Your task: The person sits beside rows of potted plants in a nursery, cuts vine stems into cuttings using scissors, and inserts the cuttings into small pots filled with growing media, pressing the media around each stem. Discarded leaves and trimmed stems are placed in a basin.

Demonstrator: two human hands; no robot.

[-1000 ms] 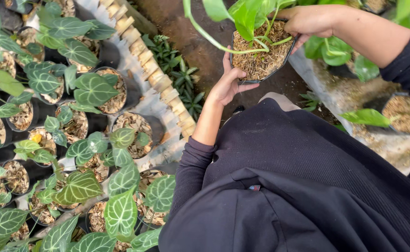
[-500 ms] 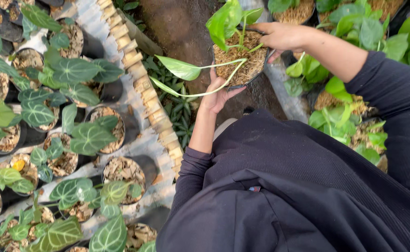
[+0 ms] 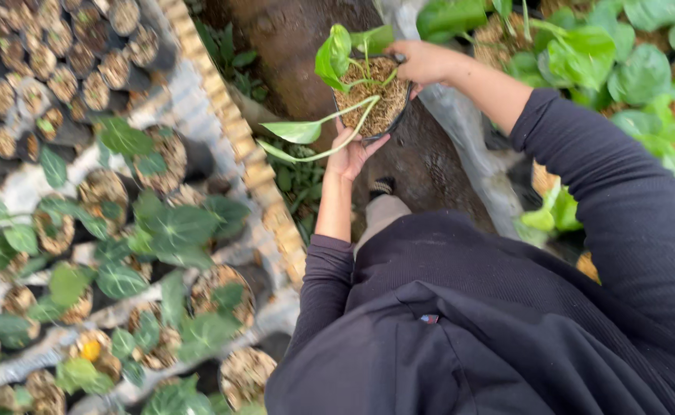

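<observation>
I hold a black plastic pot (image 3: pixel 374 104) filled with brown coconut husk out in front of me, above a dirt path. A young plant with light green leaves (image 3: pixel 336 54) and long pale stems grows from it, leaning left. My left hand (image 3: pixel 353 157) supports the pot from underneath. My right hand (image 3: pixel 423 61) grips the pot's far right rim. Both arms wear dark long sleeves.
Rows of potted dark green veined plants (image 3: pixel 172 227) fill a bed on the left, bordered by a line of small bricks (image 3: pixel 257 165). Light green potted plants (image 3: pixel 622 69) crowd the right, behind a grey plastic sheet (image 3: pixel 468 146). Brown soil (image 3: pixel 291 38) lies between.
The pot has come lower and left in view as my head tilted. Both hands keep the same hold on it. The plant's leaves swing further left.
</observation>
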